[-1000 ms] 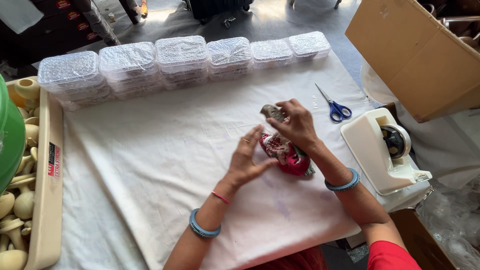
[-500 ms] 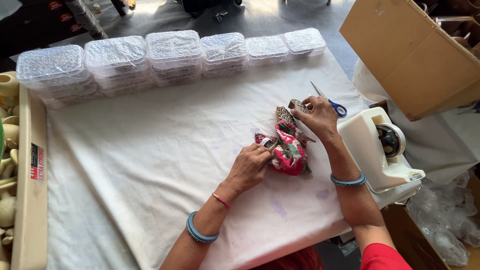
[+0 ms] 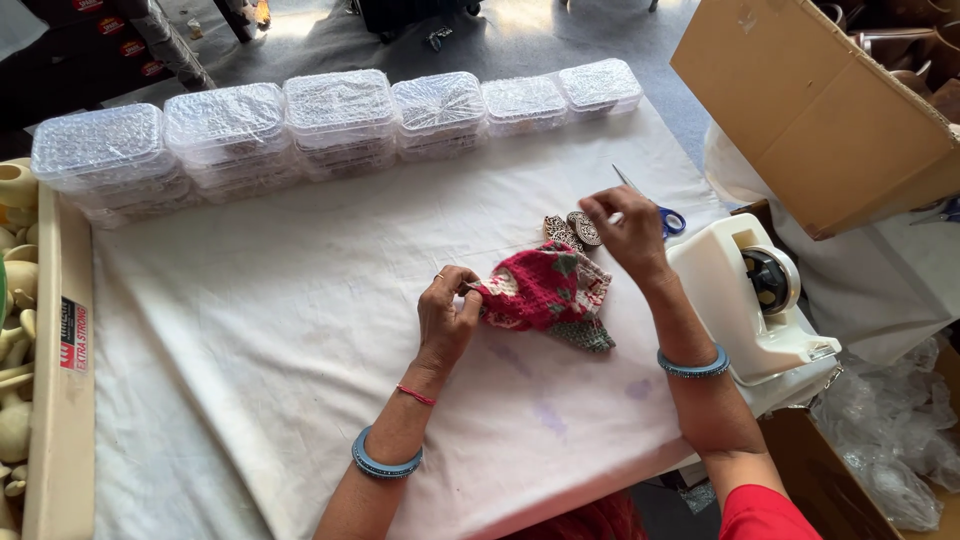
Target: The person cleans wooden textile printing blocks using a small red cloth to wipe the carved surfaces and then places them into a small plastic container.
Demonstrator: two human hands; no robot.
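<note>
A red knitted pouch (image 3: 548, 294) with pale and green patches lies on the white cloth. My left hand (image 3: 447, 315) pinches its left edge. My right hand (image 3: 627, 229) hovers just beyond the pouch's far right corner, fingers curled, next to two small dark carved blocks (image 3: 572, 230) resting on the cloth. Whether the right hand holds anything is unclear. Both wrists wear blue bangles.
A row of bubble-wrapped clear boxes (image 3: 330, 120) lines the far edge. Blue-handled scissors (image 3: 660, 213) and a white tape dispenser (image 3: 752, 296) sit at the right. An open cardboard box (image 3: 815, 110) stands at the far right. A tray of pale objects (image 3: 30, 340) is at the left.
The pouch has been spread flatter on the cloth. My left hand moved onto its left edge. My right hand set the carved blocks down beyond it.
</note>
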